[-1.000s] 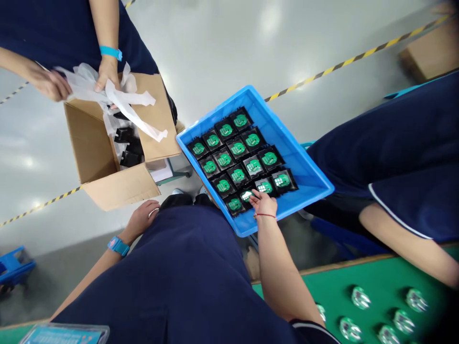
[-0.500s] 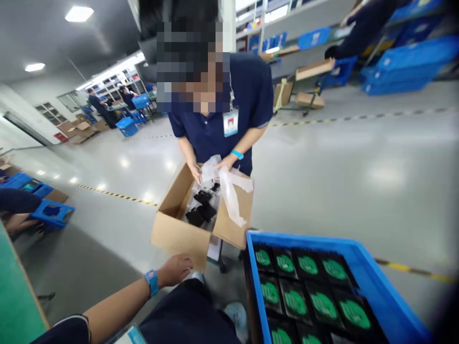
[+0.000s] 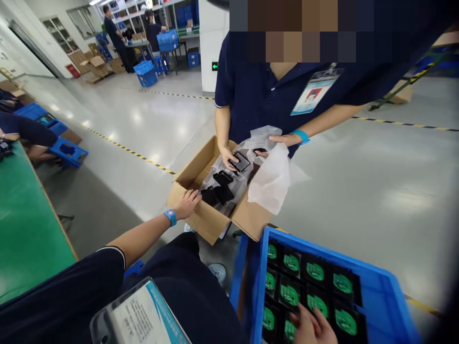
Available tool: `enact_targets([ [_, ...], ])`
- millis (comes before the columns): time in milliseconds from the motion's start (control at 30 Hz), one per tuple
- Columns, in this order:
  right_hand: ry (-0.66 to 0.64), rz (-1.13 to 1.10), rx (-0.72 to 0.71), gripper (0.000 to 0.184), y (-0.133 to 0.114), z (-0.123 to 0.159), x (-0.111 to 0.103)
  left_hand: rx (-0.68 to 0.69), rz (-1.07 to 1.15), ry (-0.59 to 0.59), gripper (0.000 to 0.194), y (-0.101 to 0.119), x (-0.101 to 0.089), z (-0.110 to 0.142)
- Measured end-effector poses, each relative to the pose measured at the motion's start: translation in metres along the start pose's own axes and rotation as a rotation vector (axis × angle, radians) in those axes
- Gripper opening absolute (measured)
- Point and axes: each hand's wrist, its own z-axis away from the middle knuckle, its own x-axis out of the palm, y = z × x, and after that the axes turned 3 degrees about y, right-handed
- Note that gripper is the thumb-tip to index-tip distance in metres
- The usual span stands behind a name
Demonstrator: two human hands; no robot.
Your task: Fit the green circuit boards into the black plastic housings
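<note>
My left hand (image 3: 188,204) is at the near edge of an open cardboard box (image 3: 211,228), its fingers hooked over the rim beside the folded-down flap. Inside the box lie several black plastic parts (image 3: 223,177) on translucent wrapping. Low in the picture, my right hand (image 3: 313,327) reaches over a blue plastic crate (image 3: 389,298), with its fingers apart above the rows of black parts with green round faces (image 3: 346,321). Nothing shows in its grasp, though its palm is cut off by the frame's lower edge.
Across the box stands a co-worker (image 3: 258,91), whose hands hold a black part and white wrapping sheet (image 3: 270,184). A green table (image 3: 32,229) lies to the left, with blue stools (image 3: 70,150) beyond it. Other people work at benches far back.
My left hand has risen from below the flap onto the box's edge. My right hand has come into view over the crate. The co-worker has moved closer and now holds a black part.
</note>
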Motion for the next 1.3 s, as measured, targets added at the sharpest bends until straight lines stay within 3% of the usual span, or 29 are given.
enact_targets([
  [67, -0.051, 0.103, -0.117, 0.050, -0.038, -0.012, 0.039, 0.094, 0.072, -0.086, 0.056, -0.011, -0.010, -0.020],
  [167, -0.274, 0.248, -0.445, 0.042, -0.102, -0.025, 0.114, 0.209, 0.191, -0.217, 0.036, -0.028, -0.022, -0.059],
  [233, -0.432, 0.424, -0.595, 0.040, -0.138, -0.033, 0.169, 0.243, 0.200, -0.213, 0.033, -0.036, -0.022, -0.091],
  [300, -0.507, 0.720, -0.669, 0.040, -0.162, -0.043, 0.223, 0.256, 0.169, -0.175, 0.035, -0.039, -0.015, -0.126],
  [367, -0.510, 0.962, -0.625, 0.041, -0.175, -0.054, 0.272, 0.274, 0.129, -0.146, 0.042, -0.039, -0.003, -0.158],
  [467, -0.503, 1.101, -0.472, 0.037, -0.179, -0.075, 0.328, 0.329, 0.078, -0.129, 0.046, -0.039, 0.015, -0.200],
  [600, -0.569, 1.165, -0.337, 0.039, -0.171, -0.095, 0.364, 0.491, 0.054, -0.141, 0.027, -0.045, 0.031, -0.238],
  [700, -0.647, 1.150, -0.337, 0.043, -0.170, -0.098, 0.363, 0.584, 0.040, -0.154, 0.028, -0.051, 0.035, -0.252],
  [833, -0.670, 1.089, -0.416, 0.038, -0.187, -0.086, 0.339, 0.648, 0.010, -0.165, 0.028, -0.057, 0.032, -0.259],
  [967, -0.572, 0.962, -0.507, 0.035, -0.217, -0.065, 0.299, 0.719, -0.023, -0.171, 0.025, -0.055, 0.031, -0.258],
  [1067, -0.410, 0.611, -0.548, 0.027, -0.229, -0.038, 0.258, 0.795, -0.035, -0.184, 0.020, -0.050, 0.032, -0.249],
  [1167, -0.262, 0.201, -0.441, 0.021, -0.215, 0.005, 0.217, 0.855, -0.022, -0.194, 0.015, -0.049, 0.028, -0.238],
  [1300, -0.064, -0.086, -0.068, 0.033, -0.153, 0.083, 0.181, 0.789, 0.034, -0.097, 0.022, -0.048, 0.016, -0.247],
])
